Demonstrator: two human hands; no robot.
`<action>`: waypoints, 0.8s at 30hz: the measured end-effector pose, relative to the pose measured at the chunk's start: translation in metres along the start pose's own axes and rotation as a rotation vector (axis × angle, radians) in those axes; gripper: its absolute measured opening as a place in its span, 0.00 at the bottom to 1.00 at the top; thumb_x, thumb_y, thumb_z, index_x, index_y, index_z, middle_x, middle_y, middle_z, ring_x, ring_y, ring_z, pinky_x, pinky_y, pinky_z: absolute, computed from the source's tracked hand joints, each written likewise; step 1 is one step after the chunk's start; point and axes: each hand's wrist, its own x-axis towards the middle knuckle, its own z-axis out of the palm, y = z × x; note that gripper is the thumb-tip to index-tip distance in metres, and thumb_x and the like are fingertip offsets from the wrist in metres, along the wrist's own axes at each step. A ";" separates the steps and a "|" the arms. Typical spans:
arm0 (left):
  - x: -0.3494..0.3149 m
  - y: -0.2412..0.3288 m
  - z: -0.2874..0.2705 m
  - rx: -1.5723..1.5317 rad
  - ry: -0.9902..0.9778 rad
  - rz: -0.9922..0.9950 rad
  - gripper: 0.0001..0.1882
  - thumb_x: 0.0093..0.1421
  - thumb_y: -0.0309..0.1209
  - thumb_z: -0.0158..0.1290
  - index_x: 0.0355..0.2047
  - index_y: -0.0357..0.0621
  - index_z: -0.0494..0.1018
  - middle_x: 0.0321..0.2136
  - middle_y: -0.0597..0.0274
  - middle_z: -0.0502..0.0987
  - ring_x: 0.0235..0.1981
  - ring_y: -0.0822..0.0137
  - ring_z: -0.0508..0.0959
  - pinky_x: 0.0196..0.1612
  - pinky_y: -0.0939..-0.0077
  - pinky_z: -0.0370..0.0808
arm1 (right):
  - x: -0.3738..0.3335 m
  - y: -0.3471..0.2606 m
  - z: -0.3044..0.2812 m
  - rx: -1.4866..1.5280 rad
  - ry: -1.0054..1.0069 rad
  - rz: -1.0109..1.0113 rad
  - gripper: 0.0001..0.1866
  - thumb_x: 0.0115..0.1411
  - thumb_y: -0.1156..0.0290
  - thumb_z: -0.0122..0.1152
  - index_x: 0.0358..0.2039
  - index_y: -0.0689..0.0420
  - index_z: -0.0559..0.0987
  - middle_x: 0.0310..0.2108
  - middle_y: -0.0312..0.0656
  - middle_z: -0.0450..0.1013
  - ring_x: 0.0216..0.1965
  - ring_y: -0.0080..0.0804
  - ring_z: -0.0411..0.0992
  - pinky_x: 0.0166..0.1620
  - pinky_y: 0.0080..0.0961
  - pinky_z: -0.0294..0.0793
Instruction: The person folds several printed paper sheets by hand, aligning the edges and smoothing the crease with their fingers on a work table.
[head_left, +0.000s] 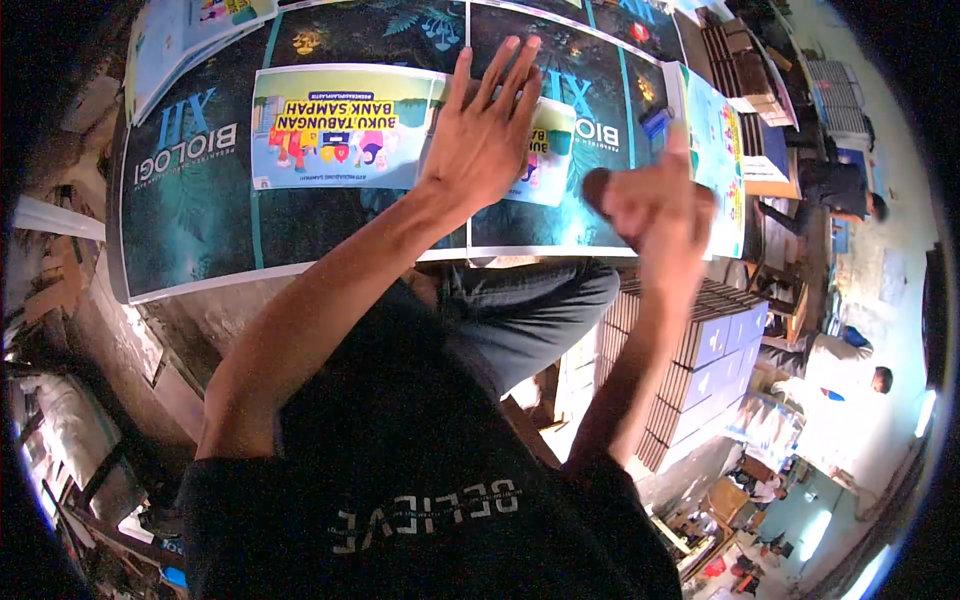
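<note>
My left hand (482, 135) lies flat, fingers stretched out, over a colourful printed cover sheet (335, 128). The sheet's light right end (550, 160) shows past the fingers. Beneath it are large dark teal printed sheets (190, 225) that cover the work surface. To the right hovers or rests my right hand (655, 205), smeared by motion, with one finger pointing away from me. Whether it holds anything cannot be made out. A small blue object (655, 125) shows beside that finger.
More colourful printed sheets (715, 165) lie at the right edge of the surface, others (185, 45) at the far left. Bound stacks with purple covers (715, 360) stand below right. Farther right, a person in white (840, 385) and one in dark clothes (835, 190) are visible.
</note>
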 end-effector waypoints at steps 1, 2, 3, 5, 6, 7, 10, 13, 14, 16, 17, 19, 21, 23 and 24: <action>0.000 0.000 0.000 -0.004 -0.012 -0.006 0.30 0.59 0.35 0.49 0.61 0.35 0.65 0.71 0.48 0.51 0.73 0.55 0.48 0.71 0.43 0.42 | 0.001 -0.011 0.006 0.182 -0.036 0.146 0.34 0.72 0.57 0.49 0.07 0.58 0.66 0.08 0.38 0.62 0.12 0.26 0.61 0.21 0.25 0.63; -0.001 0.000 -0.001 -0.013 -0.021 -0.005 0.29 0.60 0.35 0.49 0.61 0.35 0.65 0.71 0.49 0.51 0.73 0.55 0.48 0.71 0.43 0.41 | 0.006 -0.025 0.012 0.359 -0.047 0.288 0.34 0.72 0.58 0.49 0.07 0.57 0.66 0.08 0.38 0.61 0.11 0.26 0.61 0.22 0.26 0.63; 0.000 0.001 -0.002 -0.022 -0.030 -0.005 0.29 0.60 0.35 0.49 0.61 0.36 0.66 0.71 0.49 0.51 0.73 0.56 0.48 0.71 0.44 0.41 | 0.008 -0.029 0.011 0.373 -0.068 0.324 0.33 0.71 0.58 0.50 0.07 0.57 0.66 0.08 0.38 0.60 0.11 0.26 0.60 0.21 0.26 0.62; 0.000 -0.002 0.001 -0.034 -0.005 0.010 0.30 0.58 0.34 0.49 0.61 0.35 0.65 0.71 0.50 0.51 0.73 0.56 0.49 0.71 0.45 0.42 | 0.015 -0.040 0.020 0.410 -0.131 0.369 0.33 0.71 0.58 0.50 0.07 0.57 0.66 0.08 0.39 0.60 0.11 0.27 0.60 0.21 0.26 0.61; -0.002 -0.002 0.004 -0.040 0.007 0.008 0.31 0.57 0.33 0.49 0.61 0.35 0.65 0.71 0.50 0.50 0.73 0.56 0.49 0.71 0.46 0.42 | 0.014 -0.044 0.020 0.375 -0.145 0.484 0.33 0.71 0.58 0.49 0.08 0.57 0.65 0.08 0.39 0.60 0.12 0.29 0.60 0.22 0.27 0.61; -0.002 -0.002 0.004 -0.130 0.031 0.050 0.29 0.57 0.31 0.47 0.60 0.35 0.66 0.71 0.50 0.51 0.73 0.57 0.49 0.72 0.48 0.42 | 0.013 -0.039 0.017 0.441 -0.194 0.473 0.35 0.72 0.53 0.45 0.07 0.56 0.64 0.09 0.41 0.62 0.14 0.30 0.62 0.25 0.29 0.62; -0.001 0.007 0.000 -0.224 0.051 0.053 0.28 0.57 0.31 0.47 0.59 0.36 0.67 0.71 0.51 0.51 0.73 0.58 0.49 0.72 0.51 0.42 | 0.010 -0.025 0.002 0.412 -0.320 0.464 0.40 0.70 0.42 0.39 0.08 0.57 0.68 0.12 0.43 0.67 0.18 0.34 0.67 0.29 0.29 0.66; -0.005 0.004 0.000 -0.197 0.087 0.006 0.26 0.58 0.36 0.48 0.55 0.36 0.70 0.71 0.51 0.52 0.73 0.60 0.49 0.73 0.52 0.42 | 0.013 -0.080 0.014 0.168 -0.188 0.293 0.38 0.69 0.43 0.47 0.08 0.58 0.70 0.11 0.40 0.68 0.16 0.29 0.67 0.31 0.26 0.70; -0.005 0.003 0.007 -0.262 0.140 -0.017 0.26 0.58 0.37 0.49 0.55 0.36 0.70 0.71 0.52 0.52 0.73 0.60 0.49 0.73 0.52 0.41 | 0.014 -0.095 0.024 0.278 -0.115 0.182 0.38 0.69 0.45 0.47 0.07 0.58 0.70 0.10 0.40 0.67 0.15 0.29 0.66 0.29 0.25 0.71; -0.007 0.003 0.001 -0.320 0.138 -0.033 0.26 0.59 0.40 0.48 0.54 0.35 0.70 0.71 0.52 0.52 0.73 0.61 0.49 0.73 0.53 0.41 | 0.021 -0.127 0.026 0.398 -0.253 0.048 0.33 0.71 0.49 0.47 0.14 0.59 0.74 0.11 0.40 0.68 0.16 0.29 0.69 0.31 0.26 0.73; -0.010 0.001 0.001 -0.136 0.091 -0.046 0.29 0.60 0.44 0.45 0.58 0.42 0.68 0.71 0.53 0.51 0.73 0.59 0.45 0.73 0.52 0.36 | 0.024 -0.148 0.039 0.290 -0.320 0.105 0.27 0.72 0.52 0.45 0.22 0.60 0.75 0.16 0.42 0.71 0.21 0.30 0.71 0.34 0.27 0.74; -0.014 0.000 0.011 -1.002 0.307 -0.084 0.31 0.61 0.46 0.45 0.62 0.46 0.63 0.72 0.55 0.50 0.73 0.59 0.45 0.73 0.53 0.37 | 0.020 -0.153 0.074 -0.157 -0.403 0.065 0.18 0.72 0.58 0.43 0.41 0.61 0.72 0.37 0.49 0.68 0.39 0.34 0.69 0.49 0.32 0.68; -0.009 0.010 0.008 -0.854 0.302 -0.156 0.31 0.61 0.46 0.45 0.62 0.46 0.63 0.72 0.54 0.50 0.73 0.59 0.45 0.73 0.53 0.37 | 0.011 -0.118 0.106 -0.912 -0.346 -0.074 0.25 0.71 0.63 0.39 0.64 0.61 0.63 0.67 0.56 0.56 0.66 0.40 0.59 0.69 0.40 0.53; -0.013 0.005 0.009 -0.585 0.258 -0.216 0.32 0.61 0.46 0.45 0.62 0.46 0.62 0.72 0.54 0.50 0.73 0.59 0.45 0.73 0.53 0.37 | 0.002 -0.115 0.128 -0.874 -0.250 -0.158 0.26 0.71 0.61 0.38 0.65 0.62 0.61 0.70 0.56 0.47 0.69 0.46 0.51 0.70 0.43 0.49; -0.016 -0.002 0.009 -0.554 0.265 -0.238 0.32 0.61 0.46 0.45 0.62 0.46 0.62 0.71 0.54 0.50 0.73 0.59 0.45 0.73 0.53 0.37 | -0.006 -0.118 0.145 -0.833 -0.212 -0.205 0.27 0.71 0.60 0.37 0.65 0.63 0.60 0.71 0.55 0.43 0.71 0.49 0.47 0.70 0.44 0.47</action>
